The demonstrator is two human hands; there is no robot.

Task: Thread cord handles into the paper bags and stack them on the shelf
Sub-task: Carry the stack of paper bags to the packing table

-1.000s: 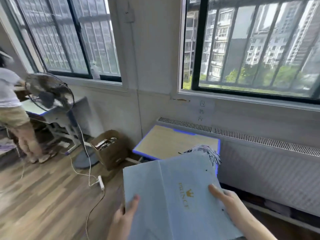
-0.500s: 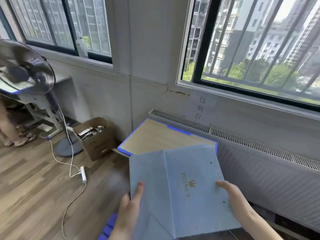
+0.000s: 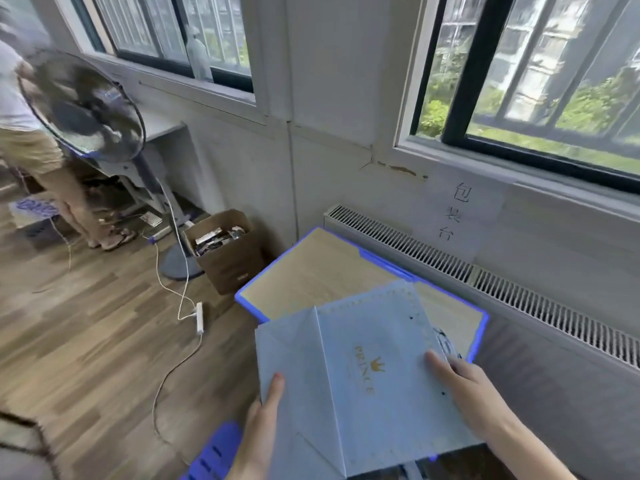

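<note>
floor (image 3: 86,323) wood planks | windows (image 3: 554,81) barred, daylit | fan (image 3: 83,105) near cardboard box (image 3: 228,265) | desk (image 3: 322,271) blue-edged

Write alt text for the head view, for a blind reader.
Two hands hold a flat light-blue paper bag with a gold crown logo, left hand at its left edge, right hand at its right, over a blue-rimmed wooden table below a window. On the floor to the left stand a cardboard box and a pedestal fan.
</note>
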